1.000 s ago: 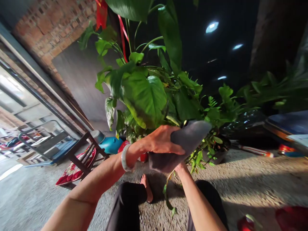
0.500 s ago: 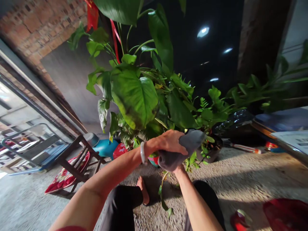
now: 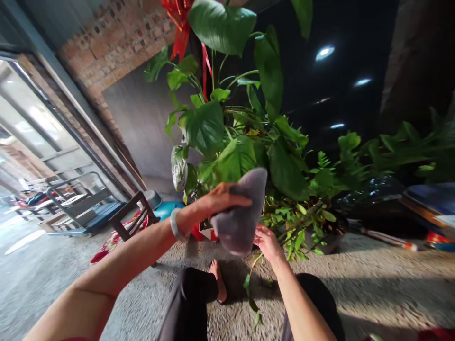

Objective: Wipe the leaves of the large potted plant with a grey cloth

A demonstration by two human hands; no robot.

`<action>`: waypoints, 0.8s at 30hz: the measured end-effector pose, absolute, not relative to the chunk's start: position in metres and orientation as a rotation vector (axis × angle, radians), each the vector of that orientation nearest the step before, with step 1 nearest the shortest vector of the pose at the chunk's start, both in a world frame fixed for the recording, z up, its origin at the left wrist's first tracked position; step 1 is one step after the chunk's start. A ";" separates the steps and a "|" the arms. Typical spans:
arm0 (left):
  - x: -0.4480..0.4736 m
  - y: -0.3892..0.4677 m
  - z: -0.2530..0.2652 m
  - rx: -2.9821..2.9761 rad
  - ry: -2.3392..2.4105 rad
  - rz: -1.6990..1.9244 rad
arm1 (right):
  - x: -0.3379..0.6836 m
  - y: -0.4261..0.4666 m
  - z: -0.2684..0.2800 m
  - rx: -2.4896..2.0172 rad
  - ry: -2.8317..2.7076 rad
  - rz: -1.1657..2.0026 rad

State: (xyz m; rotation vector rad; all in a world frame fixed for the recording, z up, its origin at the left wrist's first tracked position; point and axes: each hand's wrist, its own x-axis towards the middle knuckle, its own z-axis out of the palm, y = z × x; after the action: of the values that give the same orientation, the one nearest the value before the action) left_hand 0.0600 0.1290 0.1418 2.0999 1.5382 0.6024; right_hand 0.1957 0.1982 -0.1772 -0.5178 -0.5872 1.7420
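A grey cloth (image 3: 241, 220) hangs bunched from my left hand (image 3: 225, 201), whose fingers are closed over its upper left side; that wrist wears a pale bangle (image 3: 176, 224). Just right of the cloth's lower edge is my right hand (image 3: 269, 242), its fingers loosely apart and their tips partly behind the cloth. Whether they touch it I cannot tell. Right behind both hands stands a leafy potted plant (image 3: 234, 158) with broad green leaves; one large leaf rises directly above the cloth. A trailing stem (image 3: 250, 291) droops to the floor between my knees.
On the left are a dark wooden chair (image 3: 133, 218), a teal rounded object (image 3: 169, 210) and a flat trolley (image 3: 85, 215). More potted greenery (image 3: 316, 227) stands right of my hands. A red ribbon (image 3: 181, 28) hangs above. At far right lies a stack (image 3: 432, 201) with a blue top.
My left hand has moved left with the cloth, now held more upright. My right hand, which was under the cloth, has come away to its right side. The view has shifted left.
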 end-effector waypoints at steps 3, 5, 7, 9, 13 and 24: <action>0.043 0.138 0.105 1.906 1.569 0.518 | 0.197 0.197 -0.179 -0.557 -0.578 1.759; 0.026 0.138 0.088 1.825 1.585 0.509 | 0.198 0.197 -0.182 -0.584 -0.564 1.760; 0.009 0.137 0.076 1.800 1.623 0.488 | 0.196 0.198 -0.183 -0.605 -0.544 1.750; -0.004 0.136 0.066 1.791 1.690 0.457 | 0.193 0.199 -0.182 -0.625 -0.521 1.723; -0.015 0.139 0.050 1.768 1.746 0.430 | 0.178 0.201 -0.171 -0.583 -0.543 1.730; -0.004 0.116 0.078 1.686 1.669 0.372 | 0.130 0.221 -0.167 -0.601 -0.615 1.669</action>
State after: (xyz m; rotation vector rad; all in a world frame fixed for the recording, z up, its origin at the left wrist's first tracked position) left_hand -0.0041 0.1164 0.0781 1.6862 1.6687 0.3716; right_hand 0.1295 0.2211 -0.1673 -0.6007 -0.6148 1.6694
